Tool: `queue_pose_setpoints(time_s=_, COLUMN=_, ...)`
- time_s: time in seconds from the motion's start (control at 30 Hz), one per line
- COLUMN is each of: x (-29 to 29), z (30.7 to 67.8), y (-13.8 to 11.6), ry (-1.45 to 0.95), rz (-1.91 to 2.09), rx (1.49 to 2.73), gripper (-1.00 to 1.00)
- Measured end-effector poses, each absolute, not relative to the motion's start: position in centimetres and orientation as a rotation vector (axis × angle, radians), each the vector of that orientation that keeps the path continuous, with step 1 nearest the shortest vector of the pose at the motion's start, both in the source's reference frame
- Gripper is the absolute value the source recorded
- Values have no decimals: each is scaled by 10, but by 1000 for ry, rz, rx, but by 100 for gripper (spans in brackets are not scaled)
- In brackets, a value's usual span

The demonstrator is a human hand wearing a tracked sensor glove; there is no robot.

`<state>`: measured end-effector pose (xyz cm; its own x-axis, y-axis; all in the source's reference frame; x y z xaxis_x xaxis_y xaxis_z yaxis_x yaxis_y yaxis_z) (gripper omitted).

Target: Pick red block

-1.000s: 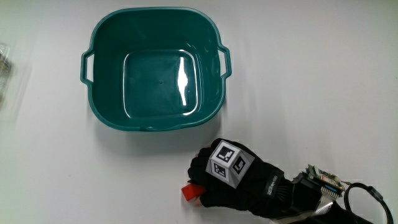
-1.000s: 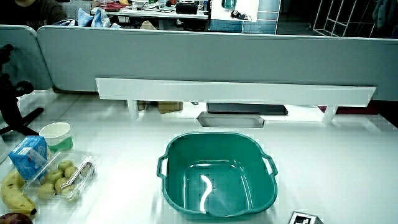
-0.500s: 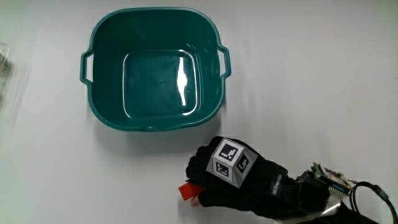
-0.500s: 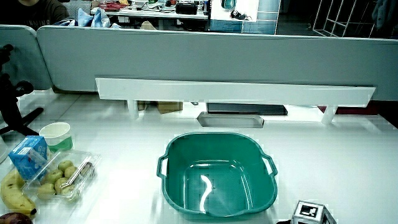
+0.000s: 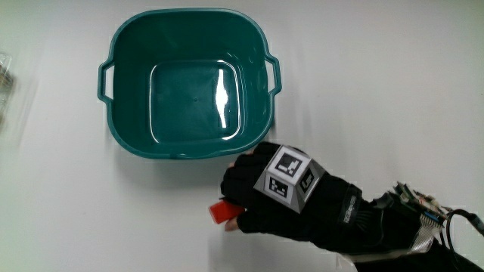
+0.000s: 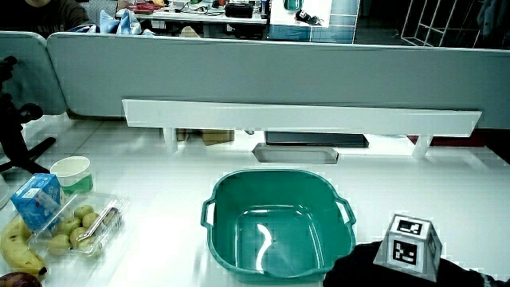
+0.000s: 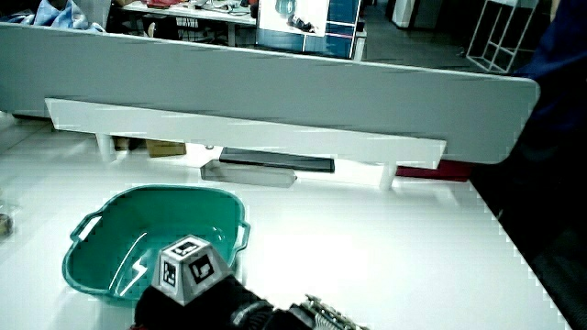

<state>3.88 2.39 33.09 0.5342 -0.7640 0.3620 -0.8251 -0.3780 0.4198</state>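
The red block (image 5: 221,211) shows as a small red corner sticking out from under the gloved hand (image 5: 257,198), whose curled fingers grip it. Hand and block hang just nearer to the person than the teal basin (image 5: 121,140), close to its rim. The patterned cube (image 5: 290,172) sits on the back of the glove. In both side views the hand (image 6: 374,269) (image 7: 188,298) rises beside the basin (image 6: 219,259) (image 7: 78,275), and the block is hidden there.
In a side view a clear box of fruit (image 6: 80,227), a blue carton (image 6: 38,199), a paper cup (image 6: 72,171) and bananas (image 6: 16,247) lie beside the basin. A low grey partition (image 6: 263,76) runs along the table's edge.
The hand has lifted with the red block and moved toward the basin; in the side view it now shows much higher.
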Motion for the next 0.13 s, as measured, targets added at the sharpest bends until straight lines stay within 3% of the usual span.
queue_pose_setpoints(time_s=0.13, x=39, z=319, y=13, ry=-1282, rz=139, rx=2263, gripper=100)
